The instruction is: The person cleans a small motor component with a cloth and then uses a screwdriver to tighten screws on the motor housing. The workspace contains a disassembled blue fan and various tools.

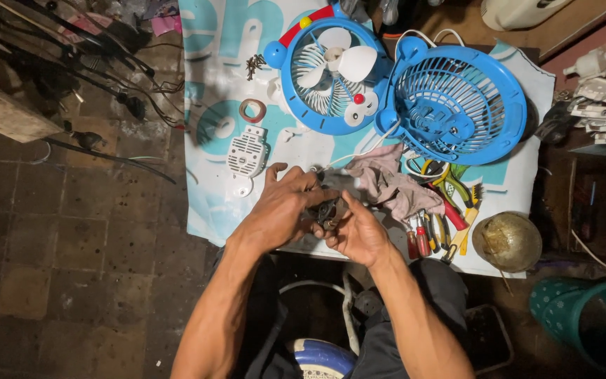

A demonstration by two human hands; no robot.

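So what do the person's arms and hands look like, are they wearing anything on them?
Both arms are bare all the way up, with no sleeves showing. The left hand and right hand wear no gloves, and I see no rings, watch or bracelet. The forearms are lean with no visible markings. Dark clothing shows lower down, at the lap.

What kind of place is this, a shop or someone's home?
Probably a small repair workshop set up on the floor. A blue fan lies dismantled beside its detached grille, screwdrivers and pliers lie nearby, and both hands work a small dark part.
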